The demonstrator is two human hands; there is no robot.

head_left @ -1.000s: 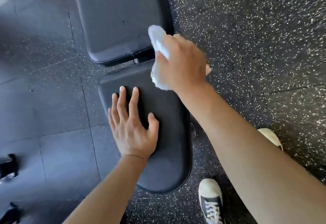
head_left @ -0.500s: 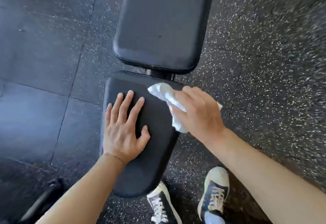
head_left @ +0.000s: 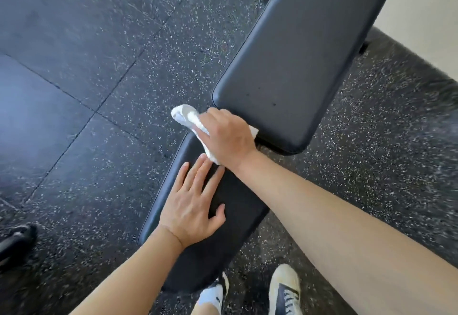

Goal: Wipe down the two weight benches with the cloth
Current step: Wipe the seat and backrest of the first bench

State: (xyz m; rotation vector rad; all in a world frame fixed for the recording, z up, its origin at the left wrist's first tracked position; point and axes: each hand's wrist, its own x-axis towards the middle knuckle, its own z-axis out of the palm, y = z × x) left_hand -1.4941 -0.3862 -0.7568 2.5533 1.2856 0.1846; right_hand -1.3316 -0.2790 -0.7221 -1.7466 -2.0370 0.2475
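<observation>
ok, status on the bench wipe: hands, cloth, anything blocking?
Right hand grips white cloth at the gap between seat pad and back pad. Left hand flat on seat pad. Nothing blocking.

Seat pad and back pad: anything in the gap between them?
Head view: the right hand holding the white cloth covers the gap between seat pad and back pad.
</observation>
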